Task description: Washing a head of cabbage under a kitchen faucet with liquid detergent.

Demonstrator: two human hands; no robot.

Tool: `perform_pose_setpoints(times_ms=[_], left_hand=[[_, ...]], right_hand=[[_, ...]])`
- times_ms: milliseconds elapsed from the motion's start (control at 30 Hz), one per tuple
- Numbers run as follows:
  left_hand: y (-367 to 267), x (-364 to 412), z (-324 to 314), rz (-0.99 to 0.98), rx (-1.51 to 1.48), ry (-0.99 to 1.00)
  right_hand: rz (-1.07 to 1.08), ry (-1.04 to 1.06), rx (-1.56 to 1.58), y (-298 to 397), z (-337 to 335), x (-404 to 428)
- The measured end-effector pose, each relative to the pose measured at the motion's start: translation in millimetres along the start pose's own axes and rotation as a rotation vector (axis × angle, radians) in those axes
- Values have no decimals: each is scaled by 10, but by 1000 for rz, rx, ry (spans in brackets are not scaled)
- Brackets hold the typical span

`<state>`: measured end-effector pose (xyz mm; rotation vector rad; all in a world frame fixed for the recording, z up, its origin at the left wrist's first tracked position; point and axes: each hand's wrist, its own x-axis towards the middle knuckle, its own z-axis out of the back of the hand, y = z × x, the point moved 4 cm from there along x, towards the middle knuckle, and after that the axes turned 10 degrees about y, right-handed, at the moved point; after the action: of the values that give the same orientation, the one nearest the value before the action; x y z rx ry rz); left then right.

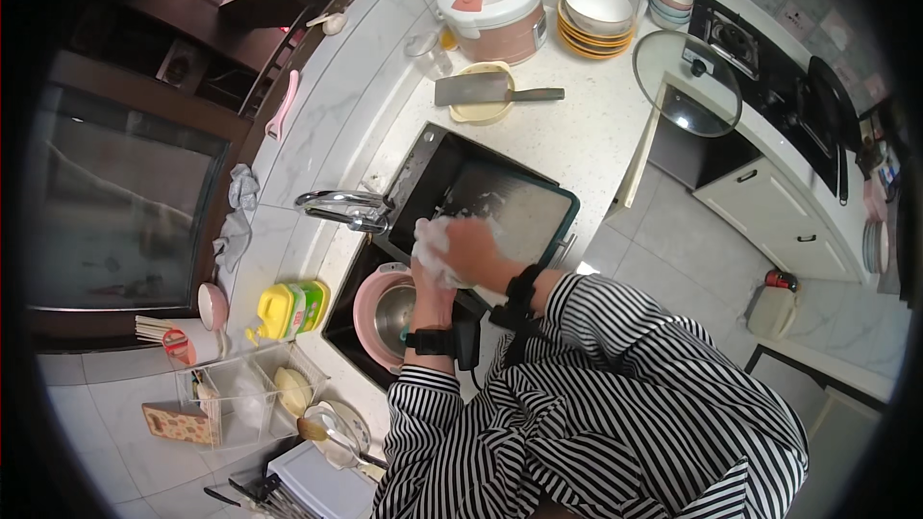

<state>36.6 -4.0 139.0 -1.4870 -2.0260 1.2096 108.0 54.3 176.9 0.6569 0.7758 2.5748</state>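
Over the divider of a black double sink [433, 140], my right hand [472, 249] is pressed against my left hand [431, 259]. White suds coat the fingers. Foam and blur hide whether either hand grips anything. Just beyond them a pale cutting board with a dark green rim [537, 220] rests tilted in the far basin, with suds on its surface. A pink basin [365, 310] stands in the near basin, holding a metal bowl [393, 313] partly behind my left wrist. A chrome faucet [346, 207] is left of my hands.
A cleaver [476, 89] lies across a cream dish [483, 114]. Behind are a rice cooker [490, 14] and stacked plates with a bowl [597, 11]. A glass lid [685, 86] overhangs the counter edge. Yellow detergent jug [292, 310] and wire rack [249, 396] stand left.
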Motion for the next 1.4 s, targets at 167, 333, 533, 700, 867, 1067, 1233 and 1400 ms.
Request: perform_pose_setpoints(times_ms=[167,333,533,700,867,1067,1233,1400], left_hand=[[-176,-34,-171,119,-93,-108],[-65,14,294,14,300,-19],[5,6,-189,69,96,-67],[-154,-104,-275,282,114,20],[-399,-197,-217,97,27,-178],[-223,-159,73,-267,1056,162],[121,-30,-32,71,-33,-273],[9,20,148,13,-27,-36]], right_hand=[[-377,12,384,-507,77,112],[-16,154,386,268,143,-44],[-121,-43,94,-206,45,128],[-491,216,822,-655,-216,154],[-360,231,1079,-762,-183,-71],[-165,184,375,-155,-212,-116],[-304,71,106,-339,-204,-61],[-31,-21,128,129,78,-100]])
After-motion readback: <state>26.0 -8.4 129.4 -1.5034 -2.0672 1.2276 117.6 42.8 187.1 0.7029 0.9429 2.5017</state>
